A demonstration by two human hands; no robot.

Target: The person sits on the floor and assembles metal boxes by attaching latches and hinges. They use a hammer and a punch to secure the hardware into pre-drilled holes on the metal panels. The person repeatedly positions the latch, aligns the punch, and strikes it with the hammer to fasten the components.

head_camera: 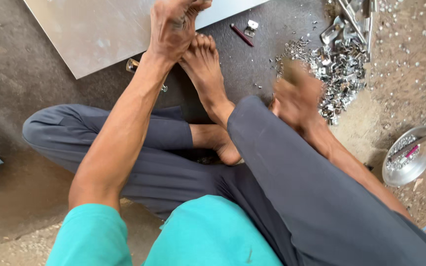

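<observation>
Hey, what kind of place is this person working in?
Probably a small metalworking or fabrication shop where the work is done on the floor. A person sits beside a flat metal sheet, a heap of small shiny metal parts and a round metal dish holding more small pieces.

Dark floor mat (25, 64) under metal sheet (89, 29)

The person wears a teal short-sleeved shirt (208, 236), filling the lower middle of the frame, its sleeve (92, 234) ending at the lower left; dark grey trousers (282, 187) cover both legs across the centre and lower right; forearms are bare; the left hand (173, 27), the right hand (294, 93) and the feet (205, 69) are bare and dusty.
</observation>
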